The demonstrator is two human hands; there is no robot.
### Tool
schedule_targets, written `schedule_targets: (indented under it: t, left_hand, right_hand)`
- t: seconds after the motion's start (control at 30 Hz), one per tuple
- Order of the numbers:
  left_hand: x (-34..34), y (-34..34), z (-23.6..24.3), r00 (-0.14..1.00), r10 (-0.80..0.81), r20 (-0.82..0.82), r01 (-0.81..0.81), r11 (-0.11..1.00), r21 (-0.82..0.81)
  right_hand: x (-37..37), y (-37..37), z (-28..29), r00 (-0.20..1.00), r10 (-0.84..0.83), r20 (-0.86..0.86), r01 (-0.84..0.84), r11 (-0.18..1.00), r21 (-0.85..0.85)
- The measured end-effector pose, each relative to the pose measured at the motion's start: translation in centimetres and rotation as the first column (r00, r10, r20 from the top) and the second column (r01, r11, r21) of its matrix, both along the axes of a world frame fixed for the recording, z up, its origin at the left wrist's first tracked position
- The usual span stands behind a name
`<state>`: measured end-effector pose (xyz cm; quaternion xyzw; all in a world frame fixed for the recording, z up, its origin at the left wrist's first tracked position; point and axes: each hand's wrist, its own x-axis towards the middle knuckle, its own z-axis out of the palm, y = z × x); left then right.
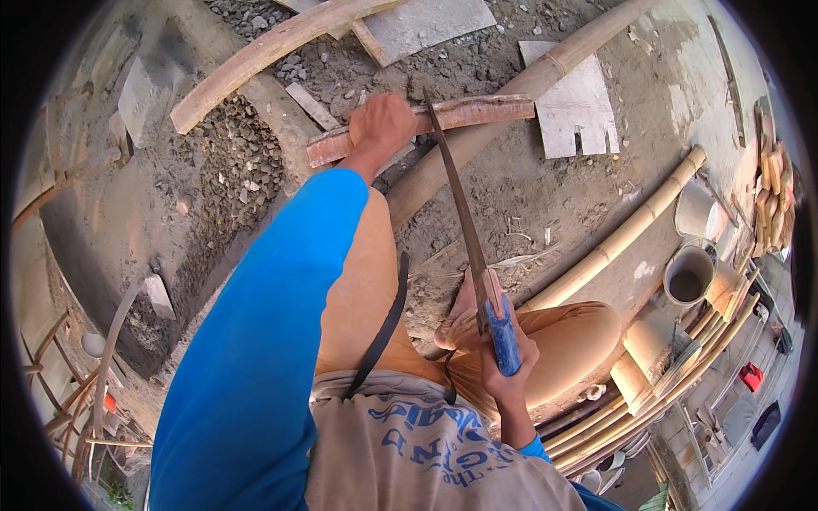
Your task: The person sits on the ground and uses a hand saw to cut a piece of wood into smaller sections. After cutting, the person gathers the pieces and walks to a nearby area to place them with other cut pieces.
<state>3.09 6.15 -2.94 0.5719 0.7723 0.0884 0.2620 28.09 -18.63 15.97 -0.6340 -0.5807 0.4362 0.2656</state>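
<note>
My left hand (383, 128) is closed around a reddish-brown wooden plank (477, 111), toward the plank's left end. The plank lies across a round bamboo pole (426, 183) that runs along the ground. In my right hand (509, 366) is a handsaw (464, 213), gripped by its handle, which is wrapped in blue. The long narrow blade points away from me, and its far part crosses the plank just right of my left hand. Whether the teeth have cut into the wood cannot be made out.
Beyond the pole lies a pale notched board (573, 106). A curved timber (273, 60) and a flat board (426, 30) are at the far side. Gravel (243, 157) heaps on the left. To the right are a bamboo pole (618, 230), a bucket (688, 274) and several more poles.
</note>
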Motion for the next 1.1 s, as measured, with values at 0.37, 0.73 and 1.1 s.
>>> schedule_targets:
  t: [0.37, 0.73, 1.1]
  left_hand:
    - [0.2, -0.1, 1.3, 0.999, 0.014, 0.03, -0.01, 0.995, -0.103]
    - [0.6, 0.2, 1.6, 0.999, -0.001, 0.036, 0.004, 0.996, -0.085]
    - [0.8, 1.0, -0.3, 0.999, -0.028, 0.033, 0.027, 0.999, 0.037]
  right_hand:
    - [-0.3, 0.5, -3.3, 0.996, -0.073, -0.047, 0.07, 0.997, -0.044]
    - [-4.4, 7.2, -5.8, 0.997, -0.07, -0.014, 0.069, 0.997, -0.043]
    - [-4.8, 9.9, -8.1, 0.998, -0.052, -0.035, 0.053, 0.998, 0.017]
